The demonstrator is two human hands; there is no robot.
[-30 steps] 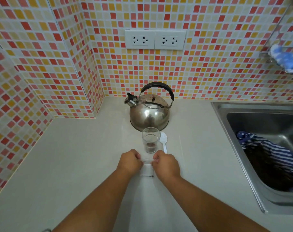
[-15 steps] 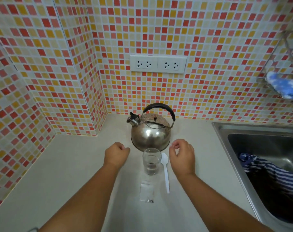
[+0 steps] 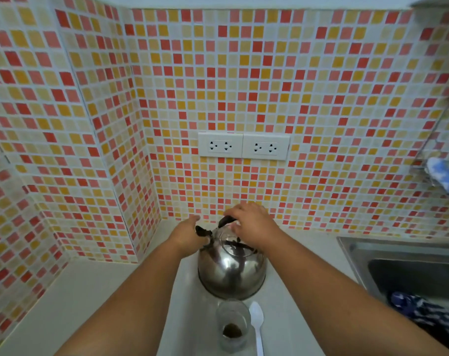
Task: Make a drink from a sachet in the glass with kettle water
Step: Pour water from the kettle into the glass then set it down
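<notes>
A home kitchen corner. Small square mosaic wall tiles in red, orange and cream rise behind a pale, smooth bench. Two white double wall sockets sit in the tiling. A stainless-steel sink lies at the right, and a rounded stainless-steel stovetop kettle stands on the bench.

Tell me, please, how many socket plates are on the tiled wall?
2: the left socket plate and the right socket plate, touching side by side above the kettle. None seem hidden.
</notes>
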